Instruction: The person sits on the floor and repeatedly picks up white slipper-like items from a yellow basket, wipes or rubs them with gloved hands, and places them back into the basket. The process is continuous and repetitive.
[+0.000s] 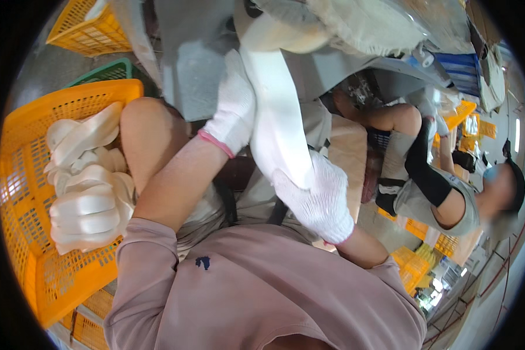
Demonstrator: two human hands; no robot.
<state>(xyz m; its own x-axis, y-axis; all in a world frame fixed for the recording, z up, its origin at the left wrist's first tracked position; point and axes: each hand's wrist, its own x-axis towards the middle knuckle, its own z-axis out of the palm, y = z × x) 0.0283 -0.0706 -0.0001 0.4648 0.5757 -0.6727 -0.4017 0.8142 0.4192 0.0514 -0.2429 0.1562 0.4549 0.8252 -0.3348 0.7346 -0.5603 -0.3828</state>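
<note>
A long, smooth, glossy white curved piece (277, 111) slants across the middle, its far end against a pale, rounded part (283, 32) of the machine. My left hand (236, 108), in a white knit glove with a pink cuff, grips its left edge partway up; some of those fingers are hidden behind it. Around the near end is my right hand (318, 195), gloved the same way, with fingers wrapped over the tip. Beside the machine's pale part sits a frayed, cloth-like wheel (370, 26). What the white piece is, I cannot tell.
At my left a yellow plastic crate (26, 216) holds several similar white pieces (87, 204). Another yellow crate (90, 35) and a green one (105, 73) stand beyond. A grey panel (195, 52) rises ahead. On the right a co-worker (449, 186) sits among more yellow crates (411, 268).
</note>
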